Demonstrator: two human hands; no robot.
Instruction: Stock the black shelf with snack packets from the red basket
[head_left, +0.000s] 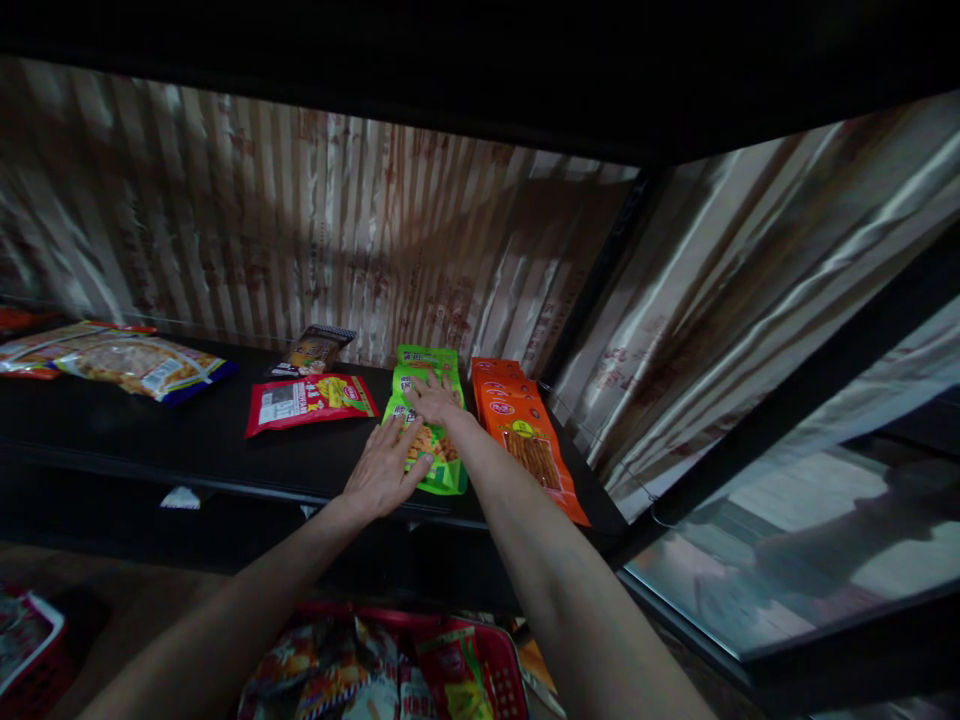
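A green snack packet lies flat on a black shelf, stacked on more green packets whose tops show behind it. My left hand rests flat on the packet's left side, fingers stretched out. Further back, my right hand lies on the upper part of the packet with its fingers spread. Both hands press on the packet; neither grips it.
Orange packets lie right of the green ones, a red packet and a brown one to the left, more bags far left. A red basket of snacks sits below. Striped curtain behind and to the right.
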